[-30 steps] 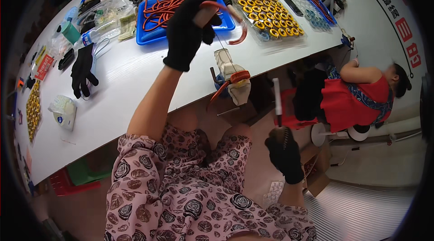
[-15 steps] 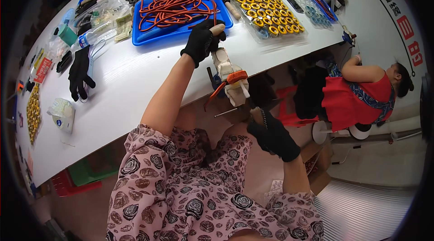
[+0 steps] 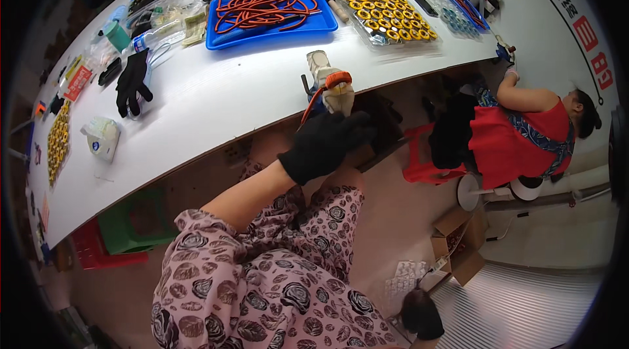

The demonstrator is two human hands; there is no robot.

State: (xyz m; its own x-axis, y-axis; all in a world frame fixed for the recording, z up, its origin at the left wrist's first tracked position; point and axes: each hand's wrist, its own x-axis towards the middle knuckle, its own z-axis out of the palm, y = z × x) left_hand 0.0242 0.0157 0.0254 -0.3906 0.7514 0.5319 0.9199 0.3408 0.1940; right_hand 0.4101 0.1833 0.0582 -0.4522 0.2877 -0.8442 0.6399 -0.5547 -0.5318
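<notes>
Orange coil [image 3: 339, 78] on a padded clamp [image 3: 319, 60], my left hand [image 3: 325, 146] just below

The coil, a ring ridged by tightly laid, glossy wire, sits on the clamp's rumpled off-white wrapping at the table's [image 3: 216, 96] edge. Its loose wire end bends down toward my left hand, in a matte black glove, back up, fingers reaching rightward; I cannot tell whether they pinch anything. My right hand [image 3: 421, 315], also black-gloved, is low near the bottom edge, by a ribbed, shiny panel [image 3: 517, 303]; its grip I cannot make out either.

Beyond the coil, smooth red-brown cords [image 3: 265, 8] lie tangled in a shallow blue plastic tray [image 3: 228, 40]. Beside it, yellow-and-black rings [image 3: 390, 15] stand in rows on clear plastic.

As for print, a red packet [image 3: 77, 82] bears pale lettering, a soft white pack [image 3: 101, 138] has a small blue label, and the wall [image 3: 534, 8] carries large black characters and red blocks with white ones.
</notes>
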